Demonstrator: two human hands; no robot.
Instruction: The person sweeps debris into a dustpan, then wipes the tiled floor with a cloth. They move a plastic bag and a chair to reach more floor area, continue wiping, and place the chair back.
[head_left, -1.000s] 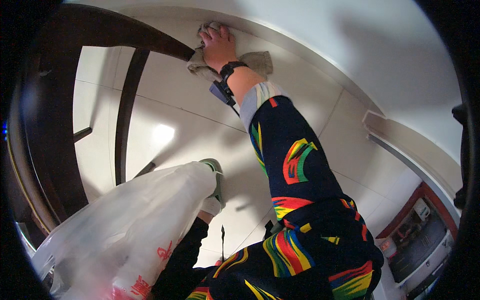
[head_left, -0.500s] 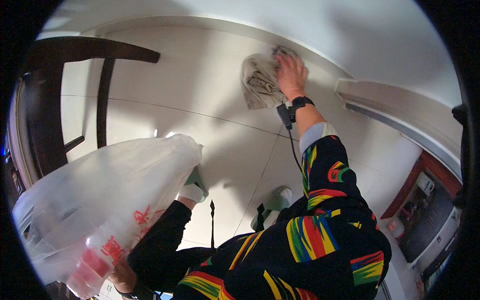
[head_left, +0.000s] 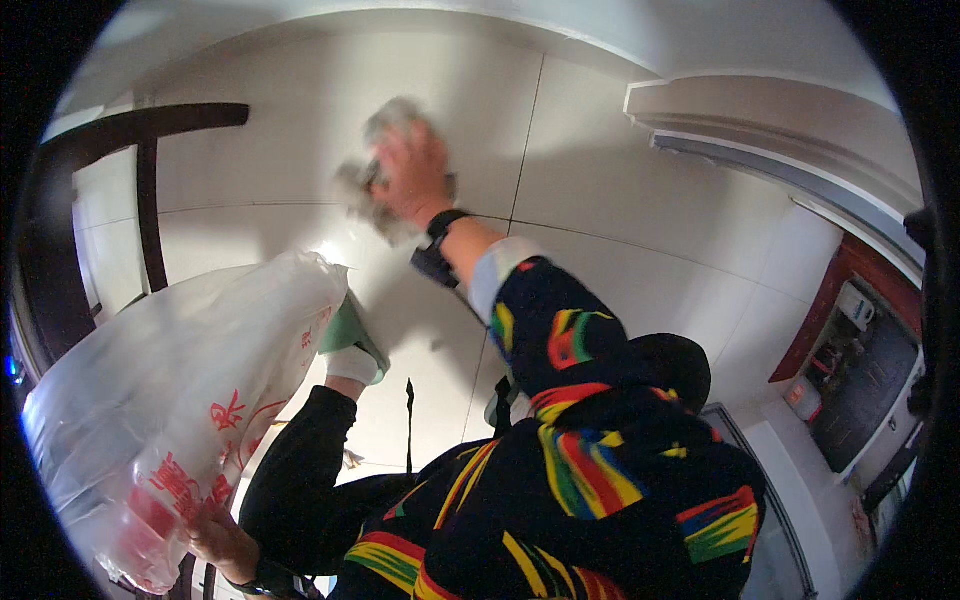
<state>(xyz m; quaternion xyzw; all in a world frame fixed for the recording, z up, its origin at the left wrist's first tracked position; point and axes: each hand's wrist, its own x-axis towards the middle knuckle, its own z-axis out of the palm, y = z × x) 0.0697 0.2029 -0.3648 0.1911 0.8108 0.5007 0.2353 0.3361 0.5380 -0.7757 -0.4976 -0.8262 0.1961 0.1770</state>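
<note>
My right hand (head_left: 412, 172) presses a crumpled grey-beige cloth (head_left: 392, 115) against the pale floor tiles (head_left: 590, 150); both are smeared by motion. The fingers lie over the bunched cloth, which sticks out on either side. At the lower left, my left hand (head_left: 222, 543) grips a large, translucent white plastic bag (head_left: 170, 350) with red printing near its lower end. Something pinkish-red shows through the bag beside that hand. The bag stands puffed out and hides part of the floor. A dark strap with a small black device (head_left: 433, 265) sits at my right wrist.
Dark wooden furniture legs (head_left: 150, 200) stand at the left. A white wall (head_left: 560, 20) curves along the far side, with a raised door-frame edge (head_left: 760, 115) at right. My green-and-white shoe (head_left: 355, 335) is beside the bag. A red-framed shelf with items (head_left: 860, 370) is at the far right.
My right hand has swept the cloth leftward across the floor, away from the wall edge. The view has shifted a little. My left hand still holds the bag.
</note>
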